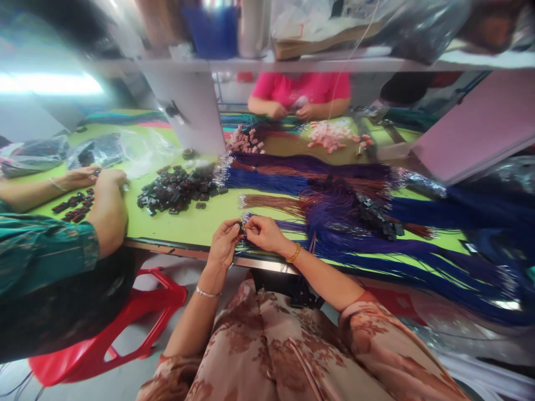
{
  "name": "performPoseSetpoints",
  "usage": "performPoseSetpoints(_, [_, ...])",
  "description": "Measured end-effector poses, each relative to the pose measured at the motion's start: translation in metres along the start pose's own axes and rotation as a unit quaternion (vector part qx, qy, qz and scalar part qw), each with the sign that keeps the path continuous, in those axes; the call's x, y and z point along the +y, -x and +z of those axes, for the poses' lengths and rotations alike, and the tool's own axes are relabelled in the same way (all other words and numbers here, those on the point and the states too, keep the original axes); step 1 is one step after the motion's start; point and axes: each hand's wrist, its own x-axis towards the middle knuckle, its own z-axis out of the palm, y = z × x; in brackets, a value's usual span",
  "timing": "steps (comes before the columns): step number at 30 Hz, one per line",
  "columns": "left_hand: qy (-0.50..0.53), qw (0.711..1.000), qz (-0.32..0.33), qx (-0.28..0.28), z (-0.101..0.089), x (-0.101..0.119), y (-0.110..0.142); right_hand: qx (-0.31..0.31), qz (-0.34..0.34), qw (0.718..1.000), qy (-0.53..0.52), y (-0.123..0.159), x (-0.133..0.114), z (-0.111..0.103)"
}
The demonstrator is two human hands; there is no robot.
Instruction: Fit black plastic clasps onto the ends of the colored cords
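Note:
Just over the table's front edge, my left hand pinches a small black plastic connector housing between thumb and fingers. Close against it, my right hand is closed with its fingertips at the housing, pinching a thin wire whose end is hidden by the fingers. Right behind my hands lie purple wires and a bundle of brown wires with shiny metal ends. Blue wires stretch farther back. A heap of black connector housings lies to the left. More black connectors rest on the wires at right.
At left a co-worker's hands work above several dark parts. Across the table sits a person in a pink shirt, behind piles of pink pieces. A shelf spans overhead. A red stool stands at lower left.

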Motion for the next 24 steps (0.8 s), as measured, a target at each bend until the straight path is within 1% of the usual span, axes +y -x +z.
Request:
performPoseSetpoints(3, [-0.002,1.0,0.0,-0.007,0.001,-0.002,0.001,-0.002,0.02,0.999,-0.033,-0.001,0.003,0.003])
performPoseSetpoints(5, [-0.005,1.0,0.0,-0.008,0.002,-0.005,0.0,-0.001,0.021,0.999,-0.032,-0.001,0.003,0.004])
performPoseSetpoints(9, [-0.006,1.0,0.004,0.007,0.001,-0.007,-0.001,-0.005,-0.011,1.0,0.026,-0.001,0.001,0.002])
performPoseSetpoints(12, [-0.003,1.0,0.004,0.009,-0.001,-0.006,-0.002,-0.021,-0.025,0.999,0.036,-0.001,-0.001,-0.001])
performPoseSetpoints(15, [-0.006,1.0,0.002,0.02,-0.001,-0.008,-0.002,-0.022,-0.039,0.997,0.065,0.0,0.0,0.001])
performPoseSetpoints(21, [-0.03,0.998,0.043,0.044,0.002,-0.019,-0.001,-0.003,-0.066,0.979,0.191,0.006,0.0,0.011])
performPoseSetpoints(24, [-0.041,0.998,0.044,0.034,0.002,-0.017,-0.002,-0.008,-0.064,0.981,0.184,0.005,0.0,0.007])
